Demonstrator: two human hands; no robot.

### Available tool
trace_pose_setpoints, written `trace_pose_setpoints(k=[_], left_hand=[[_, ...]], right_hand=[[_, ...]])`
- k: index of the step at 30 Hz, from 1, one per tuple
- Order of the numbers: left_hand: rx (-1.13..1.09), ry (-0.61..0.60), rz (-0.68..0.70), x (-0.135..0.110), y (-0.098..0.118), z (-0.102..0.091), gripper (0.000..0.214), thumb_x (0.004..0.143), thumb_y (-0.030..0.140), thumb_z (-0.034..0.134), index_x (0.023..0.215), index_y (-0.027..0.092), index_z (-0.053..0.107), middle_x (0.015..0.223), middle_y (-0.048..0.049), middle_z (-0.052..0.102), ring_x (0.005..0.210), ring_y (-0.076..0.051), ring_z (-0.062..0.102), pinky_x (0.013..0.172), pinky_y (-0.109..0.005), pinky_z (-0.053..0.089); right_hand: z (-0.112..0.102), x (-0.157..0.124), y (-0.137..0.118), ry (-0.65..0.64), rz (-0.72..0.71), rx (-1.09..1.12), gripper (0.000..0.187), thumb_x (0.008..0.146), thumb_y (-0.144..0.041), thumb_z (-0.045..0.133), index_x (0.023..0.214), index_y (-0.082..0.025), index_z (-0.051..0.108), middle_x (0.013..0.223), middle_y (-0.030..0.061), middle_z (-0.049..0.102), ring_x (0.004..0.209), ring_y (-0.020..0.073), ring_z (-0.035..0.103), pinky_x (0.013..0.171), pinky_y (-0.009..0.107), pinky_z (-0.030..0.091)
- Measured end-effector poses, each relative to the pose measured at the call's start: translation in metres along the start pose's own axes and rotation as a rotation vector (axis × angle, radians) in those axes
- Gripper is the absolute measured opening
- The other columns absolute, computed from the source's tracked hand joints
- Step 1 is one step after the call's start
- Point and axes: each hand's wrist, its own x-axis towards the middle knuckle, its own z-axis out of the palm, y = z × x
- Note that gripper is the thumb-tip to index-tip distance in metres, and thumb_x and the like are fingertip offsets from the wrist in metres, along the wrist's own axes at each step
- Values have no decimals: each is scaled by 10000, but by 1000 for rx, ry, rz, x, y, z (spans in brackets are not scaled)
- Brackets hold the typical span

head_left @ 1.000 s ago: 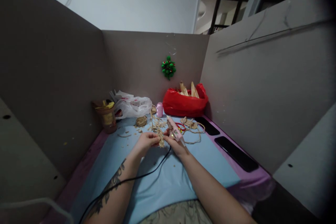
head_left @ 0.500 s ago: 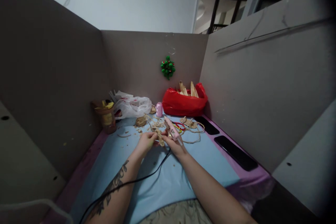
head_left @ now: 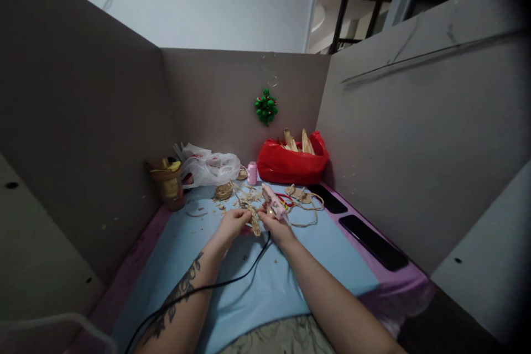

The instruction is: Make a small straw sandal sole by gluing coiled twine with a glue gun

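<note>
Above the blue mat (head_left: 265, 282), mid-scene, the left hand (head_left: 232, 225) pinches a straw braid (head_left: 254, 222) while the right hand (head_left: 277, 228) grips a pink glue gun (head_left: 272, 204), red bag (head_left: 291, 163) beyond.

Grey partition walls (head_left: 83, 121) enclose a blue-topped table (head_left: 257, 287) under dim light.

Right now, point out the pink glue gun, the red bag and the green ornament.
pink glue gun (head_left: 272, 206), head view, on its body above the right hand.
red bag (head_left: 290, 167), head view, on its front wall.
green ornament (head_left: 266, 107), head view, on its bead cluster.
</note>
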Motion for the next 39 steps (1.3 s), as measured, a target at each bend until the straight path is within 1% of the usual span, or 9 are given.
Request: trace_pose_setpoints(k=[4, 8, 11, 14, 18, 24, 27, 31, 39], left_hand=[[30, -79, -26, -3, 1, 1, 385, 603, 510, 735, 665, 146, 623, 612, -7, 651, 530, -124, 588, 518, -218, 390], [59, -191, -34, -3, -2, 2, 424, 577, 544, 743, 628, 141, 622, 560, -9, 625, 491, -114, 538, 501, -225, 354], [78, -238, -35, -3, -5, 1, 436, 574, 553, 747, 635, 137, 630, 557, -15, 622, 480, -106, 515, 499, -226, 344], [95, -243, -32, -1, -8, 0, 443, 570, 562, 744, 610, 142, 610, 520, -4, 589, 468, -98, 495, 500, -225, 339], [98, -258, -32, 0, -9, 0, 462, 576, 587, 725, 589, 143, 595, 486, 5, 553, 444, -90, 461, 487, -228, 323], [103, -262, -40, -2, -8, 0, 428, 598, 545, 738, 568, 139, 605, 474, 3, 569, 424, -87, 457, 472, -228, 321], [118, -247, -53, -2, -7, 1, 411, 612, 530, 733, 566, 140, 610, 467, 1, 574, 417, -91, 468, 472, -229, 324], [144, -240, -56, -3, -7, 2, 428, 595, 555, 725, 562, 144, 610, 465, -2, 575, 420, -97, 472, 472, -233, 324], [164, -278, -38, -4, -5, 4, 444, 601, 579, 687, 564, 150, 579, 475, 4, 558, 443, -98, 466, 480, -233, 303]], right_hand=[[5, 3, 7, 42, 91, 118, 381, 621, -444, 765, 848, -174, 622, 660, -6, 632, 565, 157, 572, 519, 274, 450], [10, 3, -3, 32, 179, 301, 430, 526, -422, 824, 807, -183, 603, 646, -1, 653, 578, 179, 618, 538, 288, 483], [11, 2, -12, 17, 227, 361, 439, 473, -373, 858, 779, -186, 606, 634, -4, 656, 555, 178, 618, 507, 278, 471], [10, 2, -16, 22, 247, 404, 420, 427, -302, 881, 730, -186, 614, 579, -27, 624, 501, 152, 581, 464, 256, 438], [9, 2, -17, 69, 240, 457, 452, 398, -241, 881, 762, -193, 617, 622, -31, 635, 546, 155, 596, 516, 270, 470], [9, 3, -14, 79, 220, 484, 425, 410, -210, 856, 768, -196, 626, 655, -31, 643, 603, 161, 611, 588, 288, 497], [10, 3, -13, 86, 224, 485, 386, 425, -215, 844, 743, -189, 627, 665, -22, 648, 612, 160, 613, 589, 283, 498], [10, 2, -14, 52, 231, 456, 349, 452, -214, 833, 726, -186, 619, 662, -30, 631, 613, 145, 601, 590, 269, 487], [11, 1, -20, 32, 235, 452, 333, 439, -223, 835, 695, -173, 629, 613, -34, 603, 536, 116, 537, 493, 229, 429]])
